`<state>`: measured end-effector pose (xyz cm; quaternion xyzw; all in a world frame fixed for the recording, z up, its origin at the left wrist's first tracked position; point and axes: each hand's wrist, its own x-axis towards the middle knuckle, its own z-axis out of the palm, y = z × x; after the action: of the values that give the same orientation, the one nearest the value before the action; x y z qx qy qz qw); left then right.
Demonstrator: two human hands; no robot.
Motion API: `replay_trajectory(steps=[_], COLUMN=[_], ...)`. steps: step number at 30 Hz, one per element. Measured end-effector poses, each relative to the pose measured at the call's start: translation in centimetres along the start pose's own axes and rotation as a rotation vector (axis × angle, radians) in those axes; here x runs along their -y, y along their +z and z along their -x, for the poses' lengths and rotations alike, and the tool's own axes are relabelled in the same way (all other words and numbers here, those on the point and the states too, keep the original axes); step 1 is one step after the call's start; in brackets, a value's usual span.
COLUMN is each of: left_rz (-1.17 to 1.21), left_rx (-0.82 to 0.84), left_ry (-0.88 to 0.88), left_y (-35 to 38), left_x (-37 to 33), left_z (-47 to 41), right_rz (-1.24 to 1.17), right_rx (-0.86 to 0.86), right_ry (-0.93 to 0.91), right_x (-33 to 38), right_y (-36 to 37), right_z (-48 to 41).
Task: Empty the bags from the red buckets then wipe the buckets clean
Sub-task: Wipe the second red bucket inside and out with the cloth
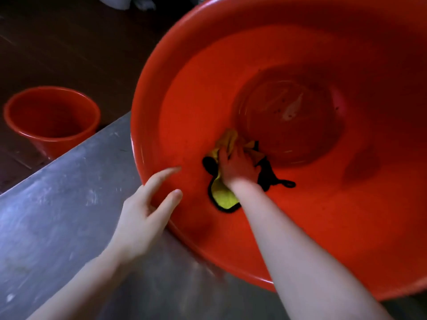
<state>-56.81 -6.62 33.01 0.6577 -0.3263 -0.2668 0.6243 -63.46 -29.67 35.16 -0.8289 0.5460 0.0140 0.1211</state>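
On my feed, a grey metal bench [57, 215] fills the lower left of the frame. Its far edge runs diagonally from the left side up toward the middle. The surface looks dull, scuffed and streaked with pale marks, and a small white speck [10, 297] sits near the lower left corner. Beyond that edge, across the upper left, I see a dark brown floor [69, 42] with faint straight seams. At the very top edge a pale shape [115, 0] and a greyish one [144, 2] poke in; I cannot tell what they are.
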Motion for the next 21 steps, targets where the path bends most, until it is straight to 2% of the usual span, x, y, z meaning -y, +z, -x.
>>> replay_trajectory(steps=[2,5,7,8,11,15,17,19,21], left_rz=[-0.076,-0.465,-0.585,-0.597,-0.523,-0.340,-0.276,-0.270,-0.273], left_rx=[0.078,-0.091,-0.162,-0.159,-0.154,-0.169,-0.195,-0.205,-0.203], left_ry=[0.051,0.339,0.520,0.547,0.442,0.232,0.146,0.138,0.154], left_y=[-1.5,-4.1,-4.7,-4.5,-2.9,0.2,1.0,1.1,1.0], left_x=[-0.5,-2.9,-4.5,-4.7,-3.6,-0.5,0.4,0.9,1.1], left_z=[-0.3,-2.5,-4.1,-4.6,-3.4,-0.8,-0.6,-0.8,-1.0], right_rz=[0.051,0.142,0.195,0.231,0.366,0.484,0.454,0.363,0.330], right_rx=[0.009,-0.029,-0.008,0.011,-0.008,-0.063,-0.022,-0.027,-0.053], right_ry=[-0.066,-0.148,-0.208,-0.232,-0.185,0.135,0.193,0.111,-0.070], right_x=[-1.1,-2.6,-3.5,-4.0,-6.1,-6.8,-5.0,-2.8,-0.4], right_y=[0.1,0.7,0.5,0.2,-0.5,-0.9,-1.1,-0.4,1.2], right_z=[-1.2,-0.9,-0.7,-0.4,0.7,1.6,1.8,2.9,6.1])
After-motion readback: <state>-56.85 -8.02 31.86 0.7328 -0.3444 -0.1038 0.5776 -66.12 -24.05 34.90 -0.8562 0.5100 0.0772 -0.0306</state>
